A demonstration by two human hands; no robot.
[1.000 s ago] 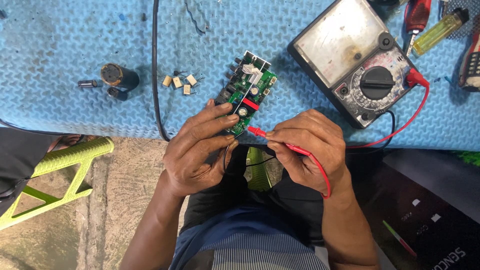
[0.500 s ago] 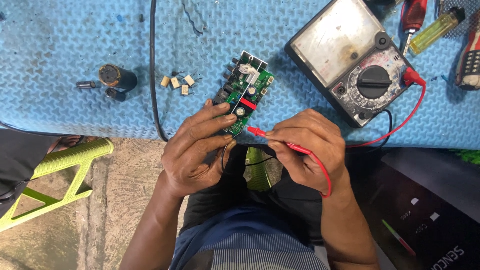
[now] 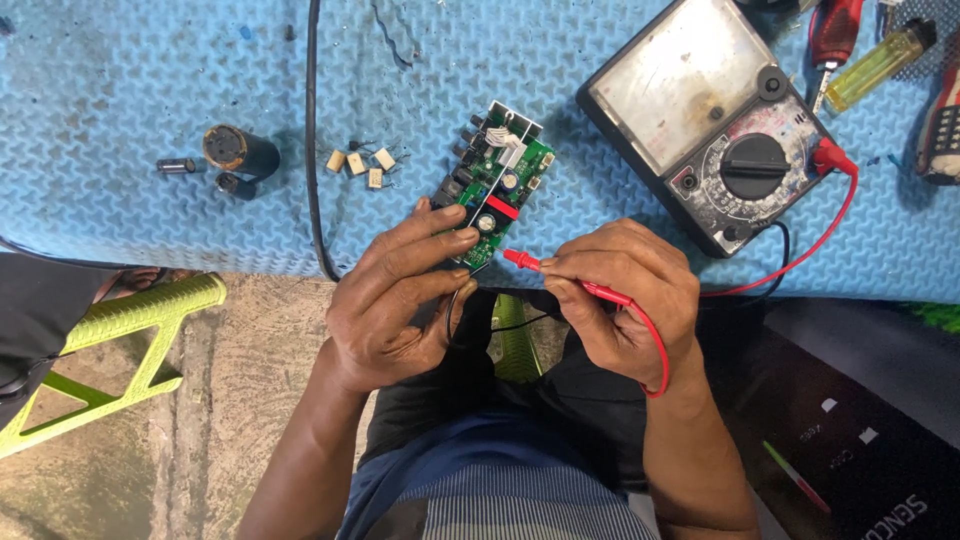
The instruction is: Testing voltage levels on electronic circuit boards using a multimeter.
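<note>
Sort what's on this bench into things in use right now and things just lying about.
In use:
- green circuit board, held by the left hand
- red test probe, pinched in the right hand, tip at the board's near edge
- analog multimeter, red lead plugged in

Lying about:
- large capacitor
- small beige components
- yellow lighter
- red-handled tool

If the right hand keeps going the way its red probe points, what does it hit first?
Most likely the green circuit board: the right hand aims the red probe left and slightly up at the board's near corner, beside the left hand's fingers.
</note>
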